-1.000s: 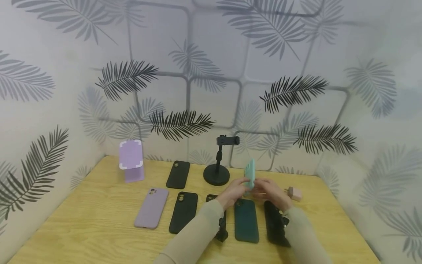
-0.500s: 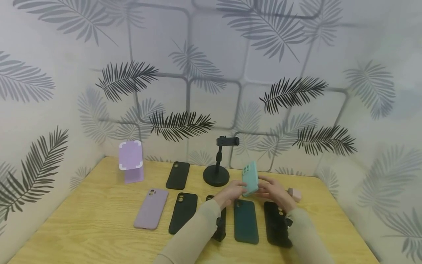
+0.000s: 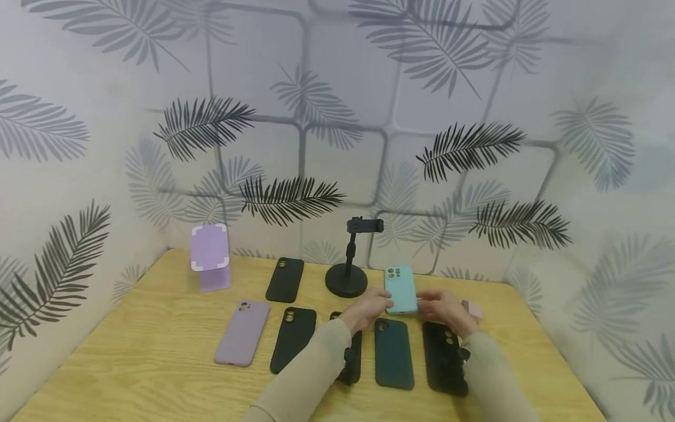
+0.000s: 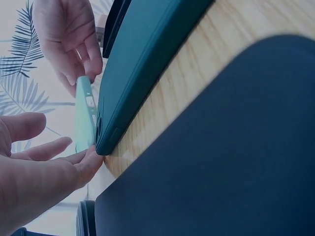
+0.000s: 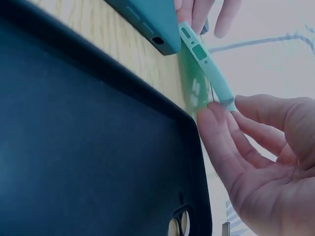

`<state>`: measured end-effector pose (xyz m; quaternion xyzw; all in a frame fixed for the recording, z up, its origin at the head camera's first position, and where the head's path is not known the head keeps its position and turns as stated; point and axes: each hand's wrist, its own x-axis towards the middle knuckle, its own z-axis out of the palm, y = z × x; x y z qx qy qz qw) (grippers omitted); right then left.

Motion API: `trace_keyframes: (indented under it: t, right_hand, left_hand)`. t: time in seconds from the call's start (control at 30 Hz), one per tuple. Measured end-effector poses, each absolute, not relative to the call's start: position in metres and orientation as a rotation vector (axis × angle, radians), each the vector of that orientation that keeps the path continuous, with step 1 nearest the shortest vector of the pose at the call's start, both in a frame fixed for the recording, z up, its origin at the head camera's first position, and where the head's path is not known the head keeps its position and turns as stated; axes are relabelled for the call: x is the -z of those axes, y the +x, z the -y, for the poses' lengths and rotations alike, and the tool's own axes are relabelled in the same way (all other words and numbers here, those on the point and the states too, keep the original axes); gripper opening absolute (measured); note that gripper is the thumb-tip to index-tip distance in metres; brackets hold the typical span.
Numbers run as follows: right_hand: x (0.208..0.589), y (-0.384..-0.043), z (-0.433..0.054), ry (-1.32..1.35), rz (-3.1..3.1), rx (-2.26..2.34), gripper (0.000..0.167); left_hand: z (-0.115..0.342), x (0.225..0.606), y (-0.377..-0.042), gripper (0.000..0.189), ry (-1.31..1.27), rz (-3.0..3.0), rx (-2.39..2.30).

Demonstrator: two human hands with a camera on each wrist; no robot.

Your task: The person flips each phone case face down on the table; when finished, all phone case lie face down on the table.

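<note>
A mint-green phone case point(image 3: 401, 291) lies low over the table with its camera cutouts at the far end. My right hand point(image 3: 445, 309) pinches its near right corner between thumb and fingers, as the right wrist view shows of the mint case point(image 5: 216, 78). On the other side, my left hand point(image 3: 369, 306) touches the case's edge with its fingertips, thumb held apart. Just nearer than the mint case lies a dark teal phone case point(image 3: 394, 354). A black phone case point(image 3: 442, 357) sits under the right wrist, and another black case point(image 3: 353, 346) is partly hidden by the left forearm.
Behind stands a black phone holder point(image 3: 346, 280) on a round base. Leftward lie two black phone cases point(image 3: 285, 280), a lilac phone case point(image 3: 242, 334) and a lilac stand point(image 3: 210, 252). A pink plug adapter point(image 3: 473, 310) is beside the right hand. A patterned wall borders the table point(image 3: 132, 357).
The mint phone case has tipped down from nearly upright on edge to almost flat, its back now facing up. Both hands have lowered slightly along with it.
</note>
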<state>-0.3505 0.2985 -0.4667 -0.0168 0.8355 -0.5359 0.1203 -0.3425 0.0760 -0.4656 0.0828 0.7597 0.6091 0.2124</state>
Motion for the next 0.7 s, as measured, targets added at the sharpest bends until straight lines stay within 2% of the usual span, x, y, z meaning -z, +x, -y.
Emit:
trace_keyframes:
  t: [0.33,0.7]
  right_hand:
    - [0.466,-0.351,-0.299,0.013,-2.436,1.512,0.040]
    - [0.471,-0.351,-0.308,-0.082,-2.388,1.547,0.041]
  left_hand:
    - [-0.076,0.464,-0.341,0.044,0.235,-2.132,-1.691]
    - [-0.074,0.467,-0.341,0.047,0.280,-2.135,-1.689]
